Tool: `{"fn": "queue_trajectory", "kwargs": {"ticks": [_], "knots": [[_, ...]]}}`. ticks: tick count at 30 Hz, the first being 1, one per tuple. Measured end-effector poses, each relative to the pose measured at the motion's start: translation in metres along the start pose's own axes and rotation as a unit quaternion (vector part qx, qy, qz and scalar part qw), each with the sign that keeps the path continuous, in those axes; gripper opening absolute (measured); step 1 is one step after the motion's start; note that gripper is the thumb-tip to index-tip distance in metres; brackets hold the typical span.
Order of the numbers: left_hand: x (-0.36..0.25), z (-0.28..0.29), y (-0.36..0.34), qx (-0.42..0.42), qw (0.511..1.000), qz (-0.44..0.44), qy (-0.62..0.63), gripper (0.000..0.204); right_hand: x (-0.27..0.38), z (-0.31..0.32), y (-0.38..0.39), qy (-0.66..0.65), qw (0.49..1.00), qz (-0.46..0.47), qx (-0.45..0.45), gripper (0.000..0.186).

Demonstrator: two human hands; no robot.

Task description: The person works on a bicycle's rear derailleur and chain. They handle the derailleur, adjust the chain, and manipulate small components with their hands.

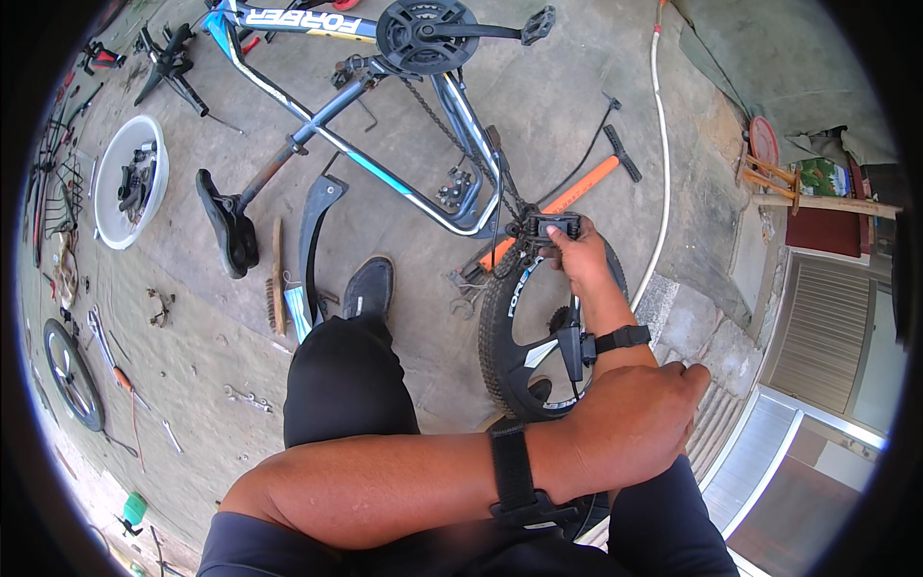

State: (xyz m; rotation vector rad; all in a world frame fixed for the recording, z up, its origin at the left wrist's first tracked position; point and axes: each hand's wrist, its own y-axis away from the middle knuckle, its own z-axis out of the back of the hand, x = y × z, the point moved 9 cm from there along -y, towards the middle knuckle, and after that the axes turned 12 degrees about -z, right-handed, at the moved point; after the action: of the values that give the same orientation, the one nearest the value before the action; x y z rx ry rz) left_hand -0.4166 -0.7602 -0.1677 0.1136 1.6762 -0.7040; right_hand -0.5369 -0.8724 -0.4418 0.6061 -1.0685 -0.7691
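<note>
My right hand (583, 252) is closed around a black blocky part (556, 228), its thumb on top, beside the rear end of the bicycle frame (385, 180). What this part is, I cannot make out. Below that hand, a black-tyred wheel (492, 332) stands between my legs. My left arm crosses in front of my body. At its end, my left hand (625, 415) is closed over my right forearm, with its fingers curled and partly hidden. The upturned frame carries a crankset (426, 37), a chain (437, 120) and a black saddle (229, 224).
An orange floor pump (582, 183) lies behind the wheel, near a white hose (661, 125). To the left are a black mudguard (312, 226), a wooden brush (278, 274), a white basin (144, 207) of parts and several spanners (248, 396). A wooden stool (772, 181) stands at the right.
</note>
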Motion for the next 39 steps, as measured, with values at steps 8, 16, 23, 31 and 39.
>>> {"fn": "queue_trajectory", "kwargs": {"ticks": [8, 16, 23, 31, 39], "knots": [[0.003, 0.0, 0.005, 0.025, 0.999, 0.025, -0.018, 0.02, 0.03, -0.011, 0.001, 0.088, 0.989, 0.021, 0.117, 0.058], [0.001, 0.005, 0.004, 0.001, 0.999, 0.019, -0.029, 0.019, 0.042, -0.018, -0.005, 0.069, 0.997, -0.015, 0.006, 0.043], [0.002, 0.009, 0.005, -0.003, 0.999, 0.03, -0.018, 0.018, 0.059, -0.022, -0.004, 0.229, 0.966, 0.089, -0.082, 0.041], [-0.01, 0.023, -0.002, -0.035, 0.999, -0.032, -0.015, 0.018, 0.092, -0.092, 0.067, 0.554, 0.752, 0.351, -0.07, 0.027], [-0.018, 0.034, -0.003, -0.077, 0.994, -0.073, -0.023, 0.019, 0.046, -0.104, 0.103, 0.613, 0.673, 0.406, -0.087, 0.05]]}}
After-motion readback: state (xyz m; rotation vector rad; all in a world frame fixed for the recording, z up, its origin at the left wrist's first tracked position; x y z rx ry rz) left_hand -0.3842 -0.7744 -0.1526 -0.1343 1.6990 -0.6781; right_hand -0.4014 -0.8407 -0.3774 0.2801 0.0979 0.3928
